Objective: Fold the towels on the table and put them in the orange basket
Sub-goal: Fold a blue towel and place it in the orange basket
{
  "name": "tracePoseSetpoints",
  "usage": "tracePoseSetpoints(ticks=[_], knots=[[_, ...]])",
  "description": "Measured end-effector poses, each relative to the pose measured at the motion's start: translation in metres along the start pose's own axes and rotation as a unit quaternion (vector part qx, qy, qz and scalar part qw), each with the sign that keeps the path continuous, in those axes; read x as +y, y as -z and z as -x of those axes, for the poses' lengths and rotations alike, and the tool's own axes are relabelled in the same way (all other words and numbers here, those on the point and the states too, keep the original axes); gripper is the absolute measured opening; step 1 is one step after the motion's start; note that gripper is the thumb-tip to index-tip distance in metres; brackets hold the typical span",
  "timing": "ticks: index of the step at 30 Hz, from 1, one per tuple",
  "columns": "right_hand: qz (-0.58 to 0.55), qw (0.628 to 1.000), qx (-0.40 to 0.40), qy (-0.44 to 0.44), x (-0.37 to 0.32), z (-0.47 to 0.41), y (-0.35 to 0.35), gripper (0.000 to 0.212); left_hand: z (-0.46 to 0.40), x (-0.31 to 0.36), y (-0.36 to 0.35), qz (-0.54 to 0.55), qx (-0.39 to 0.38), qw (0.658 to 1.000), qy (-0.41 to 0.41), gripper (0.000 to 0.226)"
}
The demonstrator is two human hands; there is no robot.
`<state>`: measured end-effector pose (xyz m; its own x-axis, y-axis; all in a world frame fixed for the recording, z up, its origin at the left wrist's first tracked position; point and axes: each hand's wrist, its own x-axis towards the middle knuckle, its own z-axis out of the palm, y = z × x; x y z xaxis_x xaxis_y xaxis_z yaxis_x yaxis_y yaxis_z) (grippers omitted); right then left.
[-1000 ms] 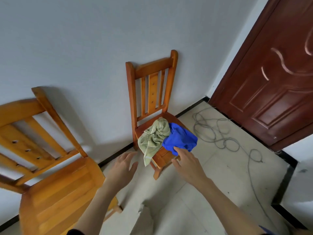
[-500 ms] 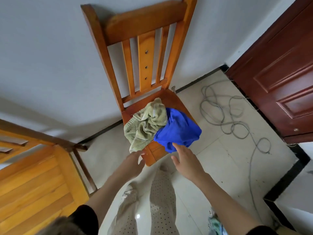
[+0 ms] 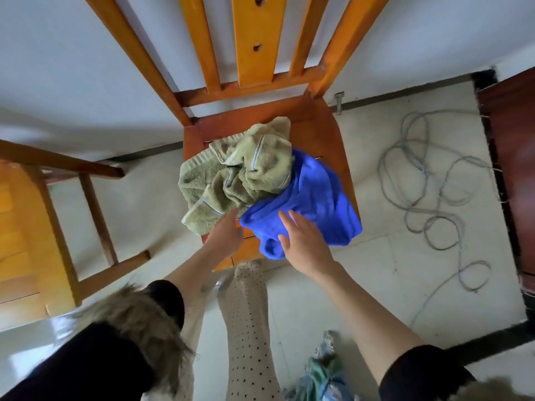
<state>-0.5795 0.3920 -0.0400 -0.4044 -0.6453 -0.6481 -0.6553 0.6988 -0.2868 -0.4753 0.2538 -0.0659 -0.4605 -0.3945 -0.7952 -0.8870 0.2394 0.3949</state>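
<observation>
- Towels crumpled on chair seat: green towel beside blue towel.
- Hands spread, gripping nothing: left hand at green edge, right hand over blue.
- Step: pickup. Next: grasp one towel; basket unseen.

two towels, two chairs.

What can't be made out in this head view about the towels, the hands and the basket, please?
- Orange basket: not in the head view at all.
- Left hand: fingertips reach between the green towel and the blue towel; contact or grip unclear.
- Right hand: over the blue towel, fingers spread; touching or hovering unclear.
- Chair: backrest top cut off by the upper edge.
</observation>
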Motion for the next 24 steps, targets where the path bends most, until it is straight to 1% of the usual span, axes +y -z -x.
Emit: tracePoseSetpoints(ticks=[2, 6, 8, 11, 13, 15, 18, 22, 24], knots=[[-0.010, 1.000, -0.008, 0.010, 0.006, -0.008, -0.006, 0.053, -0.014, 0.002, -0.006, 0.012, 0.008, 1.000, 0.011, 0.049], [-0.057, 0.998, -0.013, 0.006, 0.015, -0.016, -0.008, 0.051, -0.025, 0.007, -0.013, 0.019, 0.040, 0.999, 0.009, 0.031], [-0.079, 0.997, -0.004, -0.006, 0.017, -0.019, -0.002, 0.048, -0.019, 0.014, -0.014, 0.016, 0.069, 0.997, -0.025, 0.024], [-0.082, 0.995, 0.055, 0.011, 0.021, -0.020, 0.016, 0.045, 0.002, 0.028, -0.009, 0.015, 0.101, 0.988, -0.113, 0.020], [-0.077, 0.992, 0.083, 0.047, 0.024, -0.016, 0.030, 0.045, 0.021, 0.041, -0.003, 0.007, 0.099, 0.980, -0.175, 0.019], [-0.076, 0.991, 0.078, 0.076, 0.026, -0.008, 0.042, 0.041, 0.038, 0.057, 0.004, -0.006, 0.085, 0.969, -0.230, 0.018], [-0.055, 0.993, 0.059, 0.091, 0.030, 0.011, 0.062, 0.030, 0.065, 0.083, 0.018, -0.009, 0.075, 0.959, -0.271, 0.018], [-0.060, 0.987, 0.088, 0.120, 0.032, 0.038, 0.098, 0.018, 0.101, 0.106, 0.033, 0.002, 0.073, 0.949, -0.306, 0.016], [-0.080, 0.981, 0.126, 0.128, 0.030, 0.053, 0.119, 0.015, 0.117, 0.114, 0.040, 0.001, 0.074, 0.948, -0.309, 0.016]])
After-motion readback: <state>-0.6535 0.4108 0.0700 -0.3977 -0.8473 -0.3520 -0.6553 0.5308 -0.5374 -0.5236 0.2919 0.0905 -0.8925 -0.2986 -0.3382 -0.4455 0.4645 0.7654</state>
